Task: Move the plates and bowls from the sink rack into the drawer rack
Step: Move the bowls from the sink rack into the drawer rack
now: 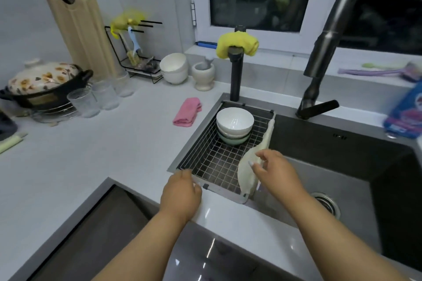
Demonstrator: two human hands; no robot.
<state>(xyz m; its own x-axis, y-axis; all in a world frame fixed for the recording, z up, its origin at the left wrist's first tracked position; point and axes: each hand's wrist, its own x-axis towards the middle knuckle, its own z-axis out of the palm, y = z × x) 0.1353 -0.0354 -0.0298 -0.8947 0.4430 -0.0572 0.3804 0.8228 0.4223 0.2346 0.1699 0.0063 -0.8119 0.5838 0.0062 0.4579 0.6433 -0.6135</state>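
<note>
Hands reach toward the silver wire sink rack (212,155).
Head view: stacked white and green round bowls (234,125) sit at twelve o'clock in it. Left hand (180,194) rests curled on its rim, gripping nothing I can see; right hand (277,172) pinches a pale cloth (247,171). Next, I think, lift the bowls.

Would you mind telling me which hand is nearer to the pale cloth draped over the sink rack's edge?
Right. The right hand touches the pale cloth at its lower part. The left hand rests at the sink rack's near-left corner, apart from the cloth.
</note>
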